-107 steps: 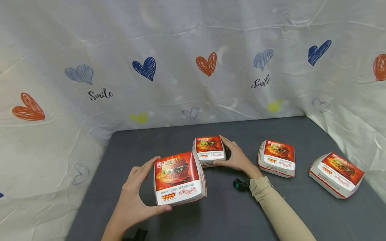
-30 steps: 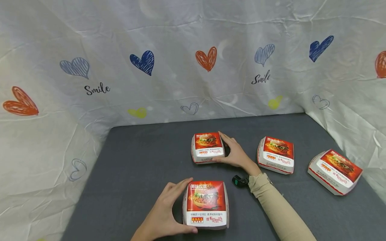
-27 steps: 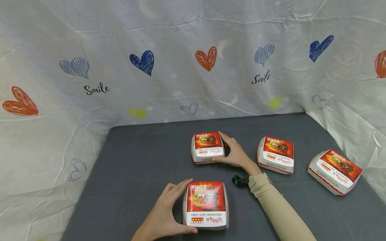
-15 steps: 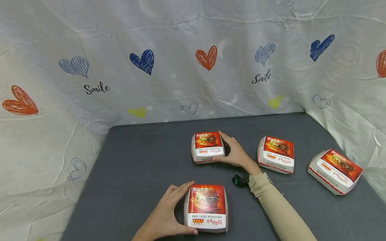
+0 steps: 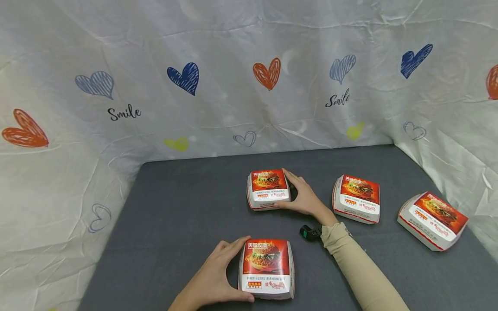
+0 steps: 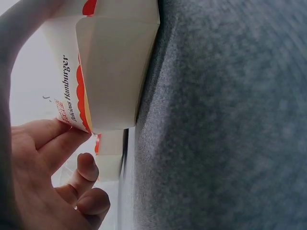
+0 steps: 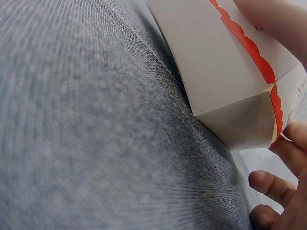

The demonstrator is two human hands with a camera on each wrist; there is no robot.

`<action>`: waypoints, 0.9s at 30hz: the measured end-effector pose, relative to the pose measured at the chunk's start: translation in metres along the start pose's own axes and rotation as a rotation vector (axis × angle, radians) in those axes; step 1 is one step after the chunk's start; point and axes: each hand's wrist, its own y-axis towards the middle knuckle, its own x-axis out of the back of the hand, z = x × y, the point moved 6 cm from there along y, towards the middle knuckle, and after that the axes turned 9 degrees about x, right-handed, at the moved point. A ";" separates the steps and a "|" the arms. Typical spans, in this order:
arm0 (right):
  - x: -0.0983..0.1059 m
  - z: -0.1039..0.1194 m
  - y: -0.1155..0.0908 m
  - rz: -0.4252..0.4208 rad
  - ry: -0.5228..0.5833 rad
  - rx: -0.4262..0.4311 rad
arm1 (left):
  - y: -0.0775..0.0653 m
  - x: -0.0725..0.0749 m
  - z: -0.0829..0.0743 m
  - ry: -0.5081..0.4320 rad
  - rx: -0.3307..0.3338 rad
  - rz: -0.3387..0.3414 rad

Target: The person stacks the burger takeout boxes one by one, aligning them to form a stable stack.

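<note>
Gripping a burger box by its left side, the left hand (image 5: 215, 276) pinches the near box (image 5: 266, 270) between the thumb at its front edge and the fingers at its back corner. In the left wrist view, two fingertips touch the lid's edge while the other two curl free beside the box. The near box sits on the dark grey table (image 5: 167, 207), close to the wearer, its printed burger facing up. Farther back, the right hand (image 5: 305, 198) pinches the far box (image 5: 268, 188) from its right side in the same fashion, thumb in front and fingers behind; that box also sits on the table. To the right of that hand lie a third box (image 5: 355, 199) and, nearest the right edge, a fourth box (image 5: 433, 221) turned at an angle, both untouched. A beige sleeve (image 5: 362, 268) covers the right forearm, with a small black device (image 5: 310, 233) by the wrist. Behind hangs a white cloth (image 5: 221, 112) printed with hearts and "Smile".
</note>
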 end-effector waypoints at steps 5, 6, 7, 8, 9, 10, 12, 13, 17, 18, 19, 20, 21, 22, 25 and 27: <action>0.001 -0.001 0.000 -0.007 -0.009 0.000 | 0.000 0.001 -0.002 0.016 -0.016 -0.005; 0.000 -0.001 0.000 -0.007 -0.013 0.000 | 0.000 0.001 -0.002 0.016 -0.015 -0.003; 0.000 -0.001 0.000 -0.007 -0.013 0.001 | 0.000 0.001 -0.002 0.012 -0.015 0.001; 0.000 -0.001 0.000 -0.007 -0.013 0.002 | 0.000 0.000 -0.002 0.011 -0.012 0.004; 0.000 -0.001 0.000 -0.007 -0.011 0.003 | 0.000 0.000 -0.001 0.008 -0.010 0.006; 0.000 -0.001 0.000 -0.006 -0.010 0.006 | -0.001 0.000 -0.001 0.006 -0.008 0.007; -0.001 0.000 0.001 -0.005 -0.005 0.007 | -0.001 0.001 -0.002 0.011 -0.010 0.005; -0.001 0.000 0.001 -0.006 -0.004 0.008 | -0.001 0.001 -0.002 0.013 -0.012 0.004; -0.001 0.000 0.001 -0.010 -0.006 0.014 | -0.001 0.001 -0.002 0.020 -0.014 0.003; -0.001 0.000 0.001 -0.011 -0.006 0.014 | -0.001 0.002 -0.003 0.020 -0.014 0.004; 0.000 0.000 0.002 -0.014 -0.006 0.017 | -0.001 0.002 -0.003 0.021 -0.013 0.006; 0.000 0.000 0.002 -0.015 -0.006 0.018 | 0.000 0.002 -0.003 0.022 -0.011 0.008; 0.000 0.000 0.002 -0.017 -0.004 0.020 | 0.000 0.001 -0.002 0.019 -0.009 0.013; 0.000 0.000 0.002 -0.018 -0.005 0.021 | 0.000 0.001 -0.002 0.014 -0.006 0.018; 0.000 -0.001 0.001 -0.023 -0.014 0.021 | 0.000 0.000 -0.001 0.006 0.003 0.027; 0.000 0.000 0.001 -0.027 -0.014 0.021 | 0.000 0.000 -0.001 -0.001 0.007 0.031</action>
